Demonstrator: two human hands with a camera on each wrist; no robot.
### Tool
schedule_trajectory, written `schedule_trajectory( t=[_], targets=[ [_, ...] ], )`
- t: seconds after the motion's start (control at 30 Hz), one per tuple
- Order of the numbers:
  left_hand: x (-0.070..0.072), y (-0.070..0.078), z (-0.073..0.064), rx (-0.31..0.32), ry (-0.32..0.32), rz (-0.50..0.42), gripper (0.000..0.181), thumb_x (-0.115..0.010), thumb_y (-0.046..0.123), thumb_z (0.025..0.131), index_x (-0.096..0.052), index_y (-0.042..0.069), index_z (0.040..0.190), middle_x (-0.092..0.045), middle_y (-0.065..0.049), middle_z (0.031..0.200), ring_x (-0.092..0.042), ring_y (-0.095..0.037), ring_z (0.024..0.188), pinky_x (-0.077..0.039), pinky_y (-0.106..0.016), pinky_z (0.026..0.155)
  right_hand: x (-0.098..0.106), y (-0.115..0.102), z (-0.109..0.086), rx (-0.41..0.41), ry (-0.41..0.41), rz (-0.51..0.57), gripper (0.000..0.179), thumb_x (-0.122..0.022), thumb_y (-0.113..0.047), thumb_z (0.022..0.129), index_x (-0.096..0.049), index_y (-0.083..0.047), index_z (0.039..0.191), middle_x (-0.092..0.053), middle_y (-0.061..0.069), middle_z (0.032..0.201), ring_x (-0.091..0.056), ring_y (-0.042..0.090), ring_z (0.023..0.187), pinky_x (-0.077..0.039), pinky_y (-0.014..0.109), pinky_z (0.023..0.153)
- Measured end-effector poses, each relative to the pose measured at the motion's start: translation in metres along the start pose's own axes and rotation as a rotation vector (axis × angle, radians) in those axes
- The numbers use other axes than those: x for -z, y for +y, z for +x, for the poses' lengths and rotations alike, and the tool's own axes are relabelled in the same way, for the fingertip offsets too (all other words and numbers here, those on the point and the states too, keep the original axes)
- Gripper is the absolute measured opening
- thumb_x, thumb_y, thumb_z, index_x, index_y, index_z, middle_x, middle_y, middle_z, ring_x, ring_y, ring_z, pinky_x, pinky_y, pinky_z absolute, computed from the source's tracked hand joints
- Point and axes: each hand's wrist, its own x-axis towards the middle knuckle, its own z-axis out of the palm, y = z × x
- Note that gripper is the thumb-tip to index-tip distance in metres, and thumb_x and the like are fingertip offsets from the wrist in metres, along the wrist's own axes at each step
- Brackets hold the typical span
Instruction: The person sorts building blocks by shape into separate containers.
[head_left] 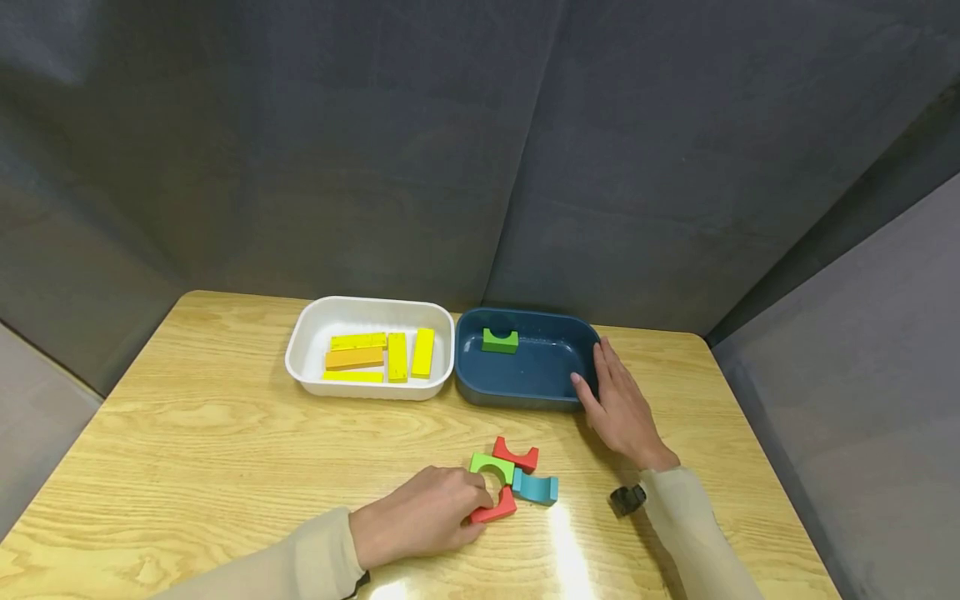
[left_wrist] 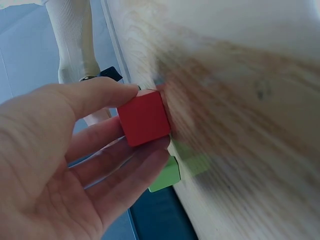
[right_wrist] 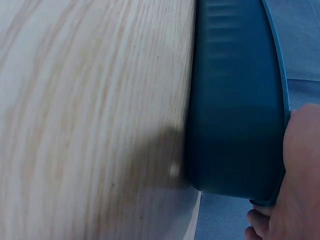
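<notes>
Two hands busy, one red block pinched

From the head view, the left hand (head_left: pixel 427 510) stretches across the desk (head_left: pixel 225 450), back of it upward, its grip pinching a red arched block (head_left: pixel 505 505) just beside a green arch (head_left: pixel 487 461), a blue arch (head_left: pixel 537 490) and another red arch (head_left: pixel 517 457). The right hand (head_left: pixel 624 415) rests on the blue tray (head_left: pixel 540 371)'s right end, grip spread, fingers straight, thumb over the rim. One green block (head_left: pixel 500 342) lies inside. I judge this a picking-up step; the next move probably calls for a lift clear of the neighbours.

From the left wrist, thumb and fingers close on opposite sides of the red block, beside the wood.

From the right wrist, the hand meets the rim, fingers partly hidden.
</notes>
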Motion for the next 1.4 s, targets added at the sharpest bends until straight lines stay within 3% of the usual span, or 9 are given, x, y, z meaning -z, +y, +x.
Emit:
schedule_trajectory(
  t=[0.37,0.6,0.93,1.4],
  targets=[
    [0.001,0.0,-0.004,-0.008,0.009,-0.017,0.006,-0.081,0.014,0.092,-0.077,0.019,0.09,-0.055,0.013,0.077,-0.045,-0.003,0.064,-0.038,-0.015,0.057,-0.002,0.001,0.0,-0.002,0.002,0.002,0.082,-0.037,-0.054,0.115,-0.012,0.003,0.17,-0.003,0.015,0.18,-0.013,0.042,0.164,-0.017,0.063,0.13],
    [0.003,-0.001,-0.006,-0.016,0.026,-0.021,0.006,-0.08,0.014,0.091,-0.077,0.019,0.09,-0.051,0.014,0.076,-0.043,-0.003,0.064,-0.036,-0.014,0.056,-0.001,0.001,0.001,-0.008,0.001,-0.001,0.083,-0.037,-0.054,0.115,-0.011,0.002,0.17,-0.003,0.015,0.18,-0.012,0.042,0.164,-0.017,0.063,0.13],
    [0.005,0.006,-0.013,-0.043,0.049,-0.021,0.005,-0.081,0.015,0.091,-0.08,0.017,0.096,-0.058,0.013,0.081,-0.044,0.0,0.066,-0.037,-0.011,0.056,-0.002,0.002,0.001,-0.008,0.0,-0.007,0.083,-0.036,-0.054,0.115,-0.012,0.002,0.17,-0.003,0.015,0.18,-0.013,0.043,0.164,-0.017,0.064,0.13],
    [0.016,0.01,-0.016,-0.05,0.049,-0.04,0.009,-0.081,0.018,0.094,-0.082,0.017,0.102,-0.063,0.012,0.085,-0.046,0.002,0.069,-0.038,-0.01,0.058,0.0,0.001,0.0,-0.003,-0.005,0.007,0.082,-0.037,-0.053,0.115,-0.011,0.002,0.17,-0.002,0.016,0.18,-0.012,0.042,0.164,-0.016,0.063,0.131]
  ],
)
